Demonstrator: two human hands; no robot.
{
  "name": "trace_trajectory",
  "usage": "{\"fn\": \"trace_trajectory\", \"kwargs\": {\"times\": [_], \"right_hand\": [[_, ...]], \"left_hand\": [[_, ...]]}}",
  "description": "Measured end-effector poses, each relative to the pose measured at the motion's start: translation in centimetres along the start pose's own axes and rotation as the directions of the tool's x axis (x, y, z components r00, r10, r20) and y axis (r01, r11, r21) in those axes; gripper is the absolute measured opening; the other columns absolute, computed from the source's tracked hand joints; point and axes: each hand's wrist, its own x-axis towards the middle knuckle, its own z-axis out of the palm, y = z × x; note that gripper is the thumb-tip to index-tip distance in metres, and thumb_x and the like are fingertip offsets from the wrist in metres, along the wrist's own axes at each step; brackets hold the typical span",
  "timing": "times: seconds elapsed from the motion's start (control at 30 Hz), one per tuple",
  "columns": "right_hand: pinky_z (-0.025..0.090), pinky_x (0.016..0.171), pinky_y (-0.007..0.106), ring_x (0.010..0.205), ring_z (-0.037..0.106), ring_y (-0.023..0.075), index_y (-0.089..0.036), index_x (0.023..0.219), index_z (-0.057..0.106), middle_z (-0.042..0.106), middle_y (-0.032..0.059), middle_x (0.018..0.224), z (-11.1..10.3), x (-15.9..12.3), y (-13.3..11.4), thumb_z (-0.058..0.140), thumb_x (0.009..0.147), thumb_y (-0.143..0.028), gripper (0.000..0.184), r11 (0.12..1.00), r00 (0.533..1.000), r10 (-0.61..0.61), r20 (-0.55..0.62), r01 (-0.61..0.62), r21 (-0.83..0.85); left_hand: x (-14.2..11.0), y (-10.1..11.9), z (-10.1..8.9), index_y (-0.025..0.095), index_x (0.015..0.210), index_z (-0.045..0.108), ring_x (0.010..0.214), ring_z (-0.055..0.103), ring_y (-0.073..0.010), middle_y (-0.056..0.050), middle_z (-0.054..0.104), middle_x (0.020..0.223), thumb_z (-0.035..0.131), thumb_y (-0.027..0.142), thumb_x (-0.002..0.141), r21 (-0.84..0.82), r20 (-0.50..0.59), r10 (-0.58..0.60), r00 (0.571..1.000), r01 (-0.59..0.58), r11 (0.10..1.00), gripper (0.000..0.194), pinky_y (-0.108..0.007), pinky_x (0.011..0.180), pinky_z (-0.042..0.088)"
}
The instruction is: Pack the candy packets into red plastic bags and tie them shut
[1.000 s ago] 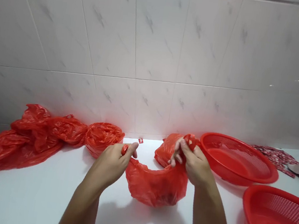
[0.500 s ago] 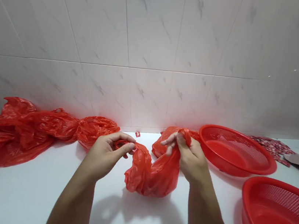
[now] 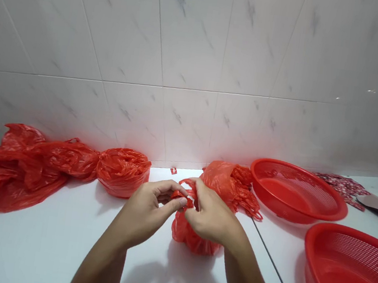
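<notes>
A red plastic bag sits bunched on the white counter directly under my hands. My left hand pinches a narrow twisted strip of this bag between thumb and fingers. My right hand closes over the gathered top of the same bag, right beside my left fingers. Behind my right hand lies a second crumpled red bag with a ruffled, gathered end. Part of the lower bag is hidden by my hands.
A round red bag bundle and a larger loose red plastic heap lie to the left. Red perforated baskets stand to the right. Behind them lie patterned red strips. A tiled wall backs the counter.
My hands have come together over the bag, and the bag's top is now gathered between them. The bag behind now shows a ruffled end at its right.
</notes>
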Motion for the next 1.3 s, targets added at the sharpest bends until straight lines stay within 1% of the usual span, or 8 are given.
{"fn": "trace_trajectory", "kwargs": {"times": [0.2,0.3,0.5,0.7,0.77,0.9,1.13,1.3], "right_hand": [[0.027,0.053,0.027,0.057,0.047,0.0135,-0.023,0.079,0.063,0.060,-0.0019,0.064,0.8,-0.4,-1.5,0.066,0.085,-0.023,0.007,0.964,0.981,0.025,0.192,0.027,-0.264],[0.022,0.051,0.027,0.050,0.039,0.0111,-0.021,0.064,0.050,0.050,-0.0033,0.053,0.6,-0.2,-2.0,0.051,0.091,-0.016,0.028,0.945,0.981,0.052,0.185,0.011,-0.327],[0.039,0.054,0.023,0.045,0.052,0.0103,-0.020,0.066,0.056,0.058,-0.0035,0.048,-0.9,-0.1,-1.9,0.046,0.107,-0.043,0.049,0.994,0.919,0.107,0.379,-0.103,-0.031],[0.037,0.045,0.020,0.044,0.060,0.0107,-0.015,0.095,0.071,0.066,-0.0006,0.055,-1.3,0.4,-0.7,0.046,0.103,-0.071,0.062,0.929,0.913,0.057,0.403,-0.196,0.313],[0.035,0.045,0.019,0.049,0.062,0.0107,-0.013,0.088,0.073,0.067,0.0014,0.058,-1.5,0.6,-0.6,0.056,0.101,-0.065,0.056,0.925,0.929,0.021,0.369,-0.158,0.345],[0.046,0.055,0.021,0.062,0.066,0.0119,-0.012,0.089,0.079,0.072,0.0046,0.069,-2.0,0.6,-1.0,0.073,0.096,-0.048,0.037,0.933,0.915,-0.030,0.403,-0.119,0.339],[0.057,0.079,0.029,0.086,0.073,0.0165,-0.023,0.117,0.075,0.076,0.0041,0.098,-3.2,-0.4,-1.5,0.071,0.094,-0.022,0.024,0.998,0.960,-0.055,0.275,0.053,0.016],[0.049,0.065,0.023,0.072,0.067,0.0125,-0.021,0.095,0.069,0.075,-0.0005,0.082,-3.3,0.1,-0.7,0.063,0.091,-0.003,0.019,0.896,0.952,-0.265,0.154,0.302,-0.325]], "left_hand": [[-0.8,0.2,0.1,0.031,0.099,0.086,0.077,0.066,-0.0208,-0.004,0.074,0.084,0.075,0.033,0.091,0.200,-0.088,0.125,0.988,-0.105,0.974,0.014,-0.027,0.059,0.049],[-0.8,0.3,-0.2,0.033,0.111,0.084,0.081,0.064,-0.0219,-0.005,0.073,0.093,0.084,0.036,0.083,0.177,-0.133,0.158,0.979,-0.133,0.975,0.028,-0.027,0.058,0.048],[-0.6,0.3,-0.6,0.028,0.098,0.085,0.079,0.070,-0.0214,-0.004,0.078,0.088,0.077,0.038,0.091,0.143,0.023,0.088,0.996,-0.091,0.986,0.015,-0.029,0.065,0.052],[-0.8,0.7,-1.2,0.022,0.078,0.080,0.077,0.069,-0.0206,-0.005,0.075,0.081,0.079,0.038,0.089,0.068,-0.081,0.146,0.986,-0.140,0.988,0.019,-0.032,0.073,0.056],[-1.1,0.8,-1.3,0.024,0.094,0.080,0.095,0.071,-0.0232,-0.006,0.077,0.097,0.084,0.034,0.085,0.032,-0.022,0.146,0.989,-0.145,0.989,0.015,-0.035,0.088,0.057],[-1.2,0.9,-0.2,0.038,0.154,0.047,0.121,0.067,-0.0278,-0.007,0.065,0.140,0.094,0.022,0.068,-0.067,0.189,-0.007,0.982,0.020,0.998,0.099,-0.040,0.100,0.057],[0.7,-0.8,0.9,0.022,0.121,0.070,0.092,0.070,-0.0229,-0.006,0.075,0.102,0.068,0.025,0.091,-0.092,0.331,-0.090,0.939,0.127,0.988,0.030,-0.033,0.078,0.056],[1.4,-2.1,-0.2,0.022,0.129,0.068,0.091,0.069,-0.0225,-0.008,0.073,0.102,0.071,0.049,0.095,-0.225,0.303,-0.170,0.938,0.243,0.943,0.044,-0.033,0.077,0.053]]}}
